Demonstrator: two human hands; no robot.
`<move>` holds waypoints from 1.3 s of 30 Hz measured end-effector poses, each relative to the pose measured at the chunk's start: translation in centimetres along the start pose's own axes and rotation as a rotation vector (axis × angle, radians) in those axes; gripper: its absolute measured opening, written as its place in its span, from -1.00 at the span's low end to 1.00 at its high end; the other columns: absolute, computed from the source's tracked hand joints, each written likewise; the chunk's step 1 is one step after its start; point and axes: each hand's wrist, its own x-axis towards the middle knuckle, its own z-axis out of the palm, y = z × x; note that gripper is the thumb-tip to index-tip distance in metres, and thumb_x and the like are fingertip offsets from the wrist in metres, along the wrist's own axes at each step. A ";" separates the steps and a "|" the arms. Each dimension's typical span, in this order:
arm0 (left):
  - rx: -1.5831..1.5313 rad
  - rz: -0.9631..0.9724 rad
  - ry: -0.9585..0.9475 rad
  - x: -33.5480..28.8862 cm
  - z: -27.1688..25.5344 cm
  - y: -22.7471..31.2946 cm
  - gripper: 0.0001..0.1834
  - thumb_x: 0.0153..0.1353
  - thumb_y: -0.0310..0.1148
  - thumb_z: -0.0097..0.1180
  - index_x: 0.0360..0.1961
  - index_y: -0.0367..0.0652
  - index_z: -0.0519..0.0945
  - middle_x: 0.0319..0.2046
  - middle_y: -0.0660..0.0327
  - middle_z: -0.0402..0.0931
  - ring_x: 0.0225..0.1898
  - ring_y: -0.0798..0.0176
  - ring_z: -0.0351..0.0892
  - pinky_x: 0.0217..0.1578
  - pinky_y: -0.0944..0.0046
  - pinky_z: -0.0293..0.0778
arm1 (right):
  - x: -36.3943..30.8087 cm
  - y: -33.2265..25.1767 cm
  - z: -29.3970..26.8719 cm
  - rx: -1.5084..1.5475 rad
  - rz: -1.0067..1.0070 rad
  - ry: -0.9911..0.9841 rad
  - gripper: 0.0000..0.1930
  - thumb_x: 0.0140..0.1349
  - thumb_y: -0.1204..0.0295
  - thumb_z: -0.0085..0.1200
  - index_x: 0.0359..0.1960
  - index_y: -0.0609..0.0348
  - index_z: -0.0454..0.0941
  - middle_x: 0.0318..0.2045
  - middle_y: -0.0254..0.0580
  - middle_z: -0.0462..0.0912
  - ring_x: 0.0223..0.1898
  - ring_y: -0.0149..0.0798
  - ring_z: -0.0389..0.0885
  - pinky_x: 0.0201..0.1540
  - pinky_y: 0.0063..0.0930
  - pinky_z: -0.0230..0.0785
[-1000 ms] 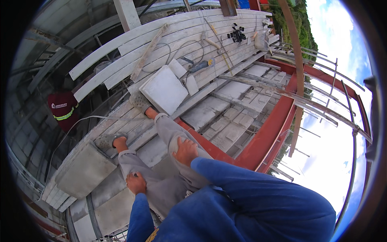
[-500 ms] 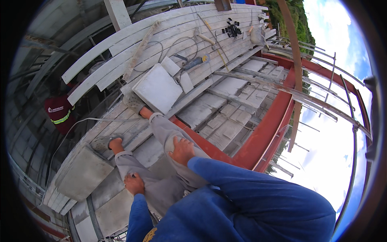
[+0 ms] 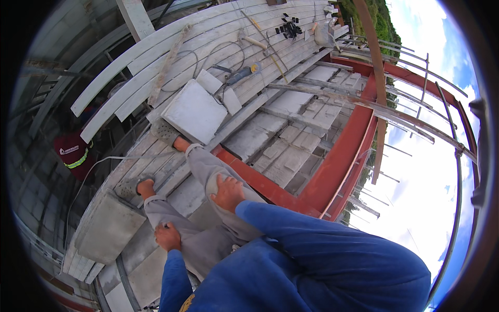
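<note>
My left hand (image 3: 168, 236) rests on my left leg near the knee, its fingers lying over the grey trousers (image 3: 213, 242). Further right, my right hand (image 3: 228, 193) lies on my right knee with the fingers apart. Neither holds anything. Both feet, in grey clogs (image 3: 165, 133), are set on the pale planks. Just beyond the right foot lies a square whitish slab (image 3: 195, 113), with smaller offcuts (image 3: 209, 81) at its far side. An angle grinder (image 3: 240, 74) lies beside those pieces, its cable looping over the planks.
A hammer-like tool (image 3: 253, 41), black pieces (image 3: 289, 27) and a pale bag-like container (image 3: 325, 35) sit farther along the planks (image 3: 208, 44). Red steel beams (image 3: 338, 166) run at right. A grey panel (image 3: 109, 229) lies at left. Below the planks' left edge is a person in dark red (image 3: 73, 148).
The view has shifted slightly, so most of the scene sits a little further left and up. Both hands stay on my legs.
</note>
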 end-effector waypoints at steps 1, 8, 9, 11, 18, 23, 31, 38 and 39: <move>0.002 0.004 -0.003 0.1 -0.2 -0.1 -0.50 0.45 -0.07 0.04 0.14 -0.25 0.71 0.21 -0.02 0.62 0.25 -0.17 0.58 0.22 -0.21 0.50 | -0.1 0.0 0.0 0.001 -0.001 -0.006 -0.04 0.33 -0.23 0.21 0.55 0.20 0.28 0.07 0.22 0.64 0.08 0.15 0.67 0.06 0.11 0.48; -0.028 -0.002 -0.035 0.8 -1.7 0.1 -0.50 0.45 -0.09 0.05 0.17 -0.27 0.70 0.25 -0.03 0.61 0.27 -0.17 0.57 0.26 -0.19 0.49 | -0.1 0.4 0.8 0.068 0.008 -0.014 -0.03 0.34 -0.23 0.19 0.57 0.21 0.27 0.08 0.23 0.64 0.09 0.17 0.66 0.08 0.13 0.45; -0.032 0.005 -0.032 0.9 -1.8 0.0 -0.49 0.46 -0.09 0.05 0.17 -0.28 0.70 0.25 -0.04 0.61 0.27 -0.18 0.57 0.26 -0.18 0.48 | -0.1 0.5 0.7 0.083 0.014 -0.022 -0.03 0.34 -0.23 0.19 0.57 0.21 0.27 0.09 0.23 0.63 0.09 0.18 0.66 0.09 0.13 0.45; -0.034 0.011 -0.044 1.2 -2.2 0.0 -0.49 0.46 -0.10 0.05 0.17 -0.30 0.69 0.24 -0.06 0.61 0.25 -0.19 0.58 0.27 -0.16 0.48 | -0.1 0.6 0.0 0.124 0.016 -0.096 -0.04 0.40 -0.24 0.12 0.61 0.19 0.22 0.15 0.25 0.61 0.12 0.23 0.63 0.16 0.22 0.45; 0.013 0.031 -0.041 1.6 -3.2 0.3 -0.50 0.45 -0.12 0.07 0.15 -0.33 0.69 0.18 -0.10 0.64 0.21 -0.22 0.60 0.27 -0.14 0.47 | 0.1 1.1 1.4 0.172 0.030 -0.055 -0.06 0.35 -0.21 0.19 0.56 0.22 0.27 0.08 0.20 0.62 0.08 0.16 0.62 0.04 0.11 0.42; 0.056 0.011 -0.064 1.7 -4.3 1.3 -0.51 0.46 -0.12 0.06 0.13 -0.32 0.71 0.14 -0.08 0.66 0.19 -0.20 0.61 0.25 -0.15 0.48 | 0.1 1.5 2.1 0.226 0.037 -0.017 -0.07 0.35 -0.20 0.18 0.55 0.20 0.28 0.08 0.21 0.63 0.07 0.19 0.63 0.03 0.14 0.42; 0.113 -0.003 -0.035 1.9 -4.2 2.1 -0.52 0.45 -0.13 0.07 0.13 -0.30 0.71 0.12 -0.06 0.68 0.16 -0.17 0.63 0.20 -0.15 0.52 | 0.5 2.4 0.5 0.270 0.061 -0.138 -0.06 0.40 -0.24 0.11 0.60 0.18 0.21 0.19 0.28 0.59 0.18 0.32 0.60 0.20 0.31 0.41; 0.056 -0.021 -0.039 1.3 -4.9 1.5 -0.58 0.41 -0.12 0.10 0.00 -0.24 0.76 0.08 0.00 0.71 0.16 -0.14 0.64 0.19 -0.17 0.53 | 0.9 1.4 -0.3 0.236 0.022 -0.157 -0.06 0.38 -0.25 0.15 0.58 0.17 0.26 0.19 0.29 0.60 0.18 0.28 0.63 0.20 0.25 0.47; 0.057 -0.006 0.018 1.2 -4.7 1.0 -0.58 0.41 -0.10 0.10 -0.02 -0.22 0.77 0.07 0.02 0.71 0.16 -0.13 0.64 0.19 -0.17 0.53 | 0.8 0.8 -0.2 0.212 0.032 -0.139 -0.05 0.36 -0.26 0.18 0.56 0.18 0.27 0.18 0.29 0.60 0.18 0.28 0.63 0.20 0.24 0.48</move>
